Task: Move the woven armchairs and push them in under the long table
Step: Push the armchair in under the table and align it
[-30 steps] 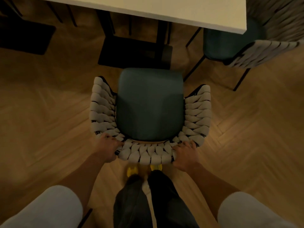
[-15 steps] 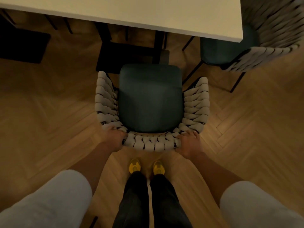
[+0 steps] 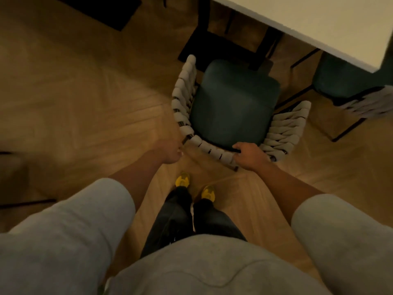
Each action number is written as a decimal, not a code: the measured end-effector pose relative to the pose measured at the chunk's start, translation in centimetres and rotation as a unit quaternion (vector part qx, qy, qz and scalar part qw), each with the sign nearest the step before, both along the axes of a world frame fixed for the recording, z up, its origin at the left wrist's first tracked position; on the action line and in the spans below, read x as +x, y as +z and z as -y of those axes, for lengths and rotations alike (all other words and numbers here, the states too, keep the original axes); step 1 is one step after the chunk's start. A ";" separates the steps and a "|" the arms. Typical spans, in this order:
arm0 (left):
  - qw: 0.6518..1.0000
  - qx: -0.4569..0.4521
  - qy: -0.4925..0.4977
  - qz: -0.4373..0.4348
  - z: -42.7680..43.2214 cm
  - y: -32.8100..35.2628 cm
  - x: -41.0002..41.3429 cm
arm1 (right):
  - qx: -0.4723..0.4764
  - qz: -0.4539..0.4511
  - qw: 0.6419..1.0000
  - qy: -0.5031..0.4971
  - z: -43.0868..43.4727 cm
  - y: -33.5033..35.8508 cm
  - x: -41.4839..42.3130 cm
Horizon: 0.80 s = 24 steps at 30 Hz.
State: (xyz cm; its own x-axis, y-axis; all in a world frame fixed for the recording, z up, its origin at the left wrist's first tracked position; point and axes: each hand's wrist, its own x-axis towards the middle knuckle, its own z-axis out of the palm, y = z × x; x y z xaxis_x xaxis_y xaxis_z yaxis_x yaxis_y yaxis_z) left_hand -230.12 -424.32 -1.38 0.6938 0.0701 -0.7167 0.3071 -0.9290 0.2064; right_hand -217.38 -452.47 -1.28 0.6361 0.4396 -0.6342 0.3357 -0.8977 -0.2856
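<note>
A woven armchair point(image 3: 234, 107) with a dark green seat and pale woven straps stands in front of me, its front edge close to the long pale table point(image 3: 323, 24) at the upper right. My right hand point(image 3: 252, 155) grips the top of the chair's woven backrest near its right corner. My left hand point(image 3: 170, 151) is blurred, just off the backrest's left corner, and holds nothing. A second woven armchair point(image 3: 348, 86) sits partly under the table at the right edge.
The table's black legs and base point(image 3: 221, 47) stand on the floor just beyond the chair. A dark mat point(image 3: 102, 9) lies at the upper left. My yellow shoes point(image 3: 182, 179) are right behind the chair on the wooden herringbone floor point(image 3: 85, 103).
My left hand has come off the backrest and moved left. The view has swung left and tilted, so the chair and table now sit to the right. My right hand keeps its grip.
</note>
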 end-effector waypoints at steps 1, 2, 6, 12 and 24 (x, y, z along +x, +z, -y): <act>1.000 -0.003 0.023 -0.012 -0.2 0.0 -1.5 | 0.005 -0.005 1.000 0.025 -0.9 0.1 -0.4; 0.999 -0.005 0.046 -0.016 -0.4 -0.1 -3.1 | 0.010 -0.009 0.999 0.052 -1.8 0.1 -0.8; 0.990 -0.003 0.141 -0.030 -0.9 -0.6 -11.2 | 0.001 -0.005 0.990 0.140 -4.9 -1.3 -3.1; 0.955 -0.022 0.291 -0.049 0.2 -0.4 -25.0 | -0.013 0.044 0.968 0.247 -8.7 -1.6 -7.4; 0.845 -0.046 0.531 -0.042 6.5 1.4 -49.0 | -0.039 0.008 0.898 0.439 -17.2 1.6 -26.9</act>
State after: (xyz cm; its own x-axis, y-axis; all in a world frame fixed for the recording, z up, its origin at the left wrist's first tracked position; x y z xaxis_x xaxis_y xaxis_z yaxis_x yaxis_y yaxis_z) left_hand -279.15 -430.82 0.04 0.2212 0.5634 -0.7960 0.9747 -0.1015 0.1990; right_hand -244.29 -435.31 0.30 0.0751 0.7303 -0.6790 0.9268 -0.3024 -0.2227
